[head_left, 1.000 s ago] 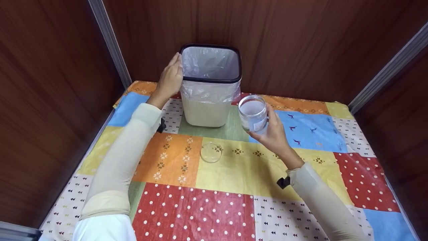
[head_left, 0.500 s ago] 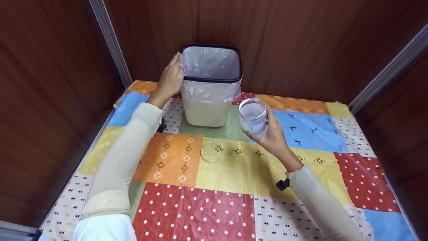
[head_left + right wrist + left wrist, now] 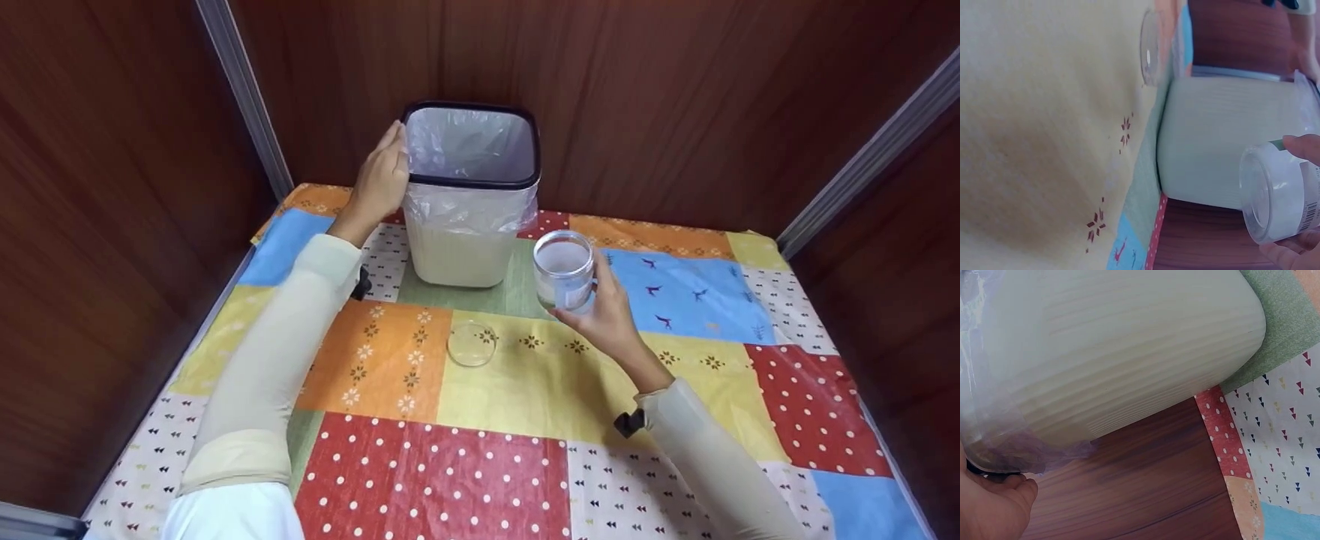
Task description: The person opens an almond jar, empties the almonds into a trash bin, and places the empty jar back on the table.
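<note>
In the head view my left hand [image 3: 381,176] holds the left side of a cream trash bin [image 3: 457,251] at its black rim [image 3: 472,182]. The left wrist view shows bent fingers [image 3: 1024,490] right under that rim, against the clear liner. To the right of the bin, my right hand [image 3: 604,307] grips a clear round jar [image 3: 562,274], thumb on one side and fingers on the other. The jar is lidless, its mouth facing up; a label with a barcode [image 3: 1310,216] shows in the right wrist view. A clear round lid [image 3: 472,344] lies on the cloth before the bin.
A patchwork-print tablecloth [image 3: 442,480] covers the table. Dark wood panels [image 3: 637,105] stand behind and on both sides, joined by grey metal posts [image 3: 244,97]. The bin stands close to the back panel.
My right hand has lowered the jar a little and brought it slightly nearer the table's front. My left hand stays at the bin's rim, and the lid lies where it was.
</note>
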Available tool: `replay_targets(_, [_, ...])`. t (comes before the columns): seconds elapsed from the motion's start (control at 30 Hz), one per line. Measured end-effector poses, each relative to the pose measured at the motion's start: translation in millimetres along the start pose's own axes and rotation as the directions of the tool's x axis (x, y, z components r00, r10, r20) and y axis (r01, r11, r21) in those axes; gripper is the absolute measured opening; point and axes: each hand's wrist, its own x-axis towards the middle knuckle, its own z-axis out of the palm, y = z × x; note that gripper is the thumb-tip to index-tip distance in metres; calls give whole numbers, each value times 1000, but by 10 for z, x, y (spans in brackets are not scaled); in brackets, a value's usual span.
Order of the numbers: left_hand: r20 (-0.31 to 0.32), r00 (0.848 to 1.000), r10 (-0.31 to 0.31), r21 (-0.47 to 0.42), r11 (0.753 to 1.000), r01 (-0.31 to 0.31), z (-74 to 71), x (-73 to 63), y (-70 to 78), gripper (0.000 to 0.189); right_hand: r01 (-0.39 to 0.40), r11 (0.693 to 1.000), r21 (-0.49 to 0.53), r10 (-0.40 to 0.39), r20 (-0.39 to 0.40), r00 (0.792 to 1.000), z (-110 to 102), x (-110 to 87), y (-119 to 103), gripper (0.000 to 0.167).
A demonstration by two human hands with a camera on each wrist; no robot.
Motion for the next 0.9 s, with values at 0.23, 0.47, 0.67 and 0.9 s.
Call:
replay_targets(0.23, [4, 1000, -4, 8, 1000, 4, 25, -28, -15, 51, -8, 999, 42, 8, -4, 1000, 46, -63, 46, 109])
replay_targets(0.47, [-5, 1000, -9, 4, 1000, 9, 20, -31, -13, 50, -4, 998, 62, 4, -1, 1000, 56, -89, 86, 108])
replay_targets(0.67, [-7, 1000, -3, 12, 1000, 4, 10, -25, -3, 50, -45, 995, 86, 43, 21, 999, 90, -135, 106, 110])
replay_targets(0.9, [0, 1000, 3, 11, 1000, -3, -3, -12, 0, 51, -47, 994, 95, 45, 18, 999, 125, -181, 103, 110])
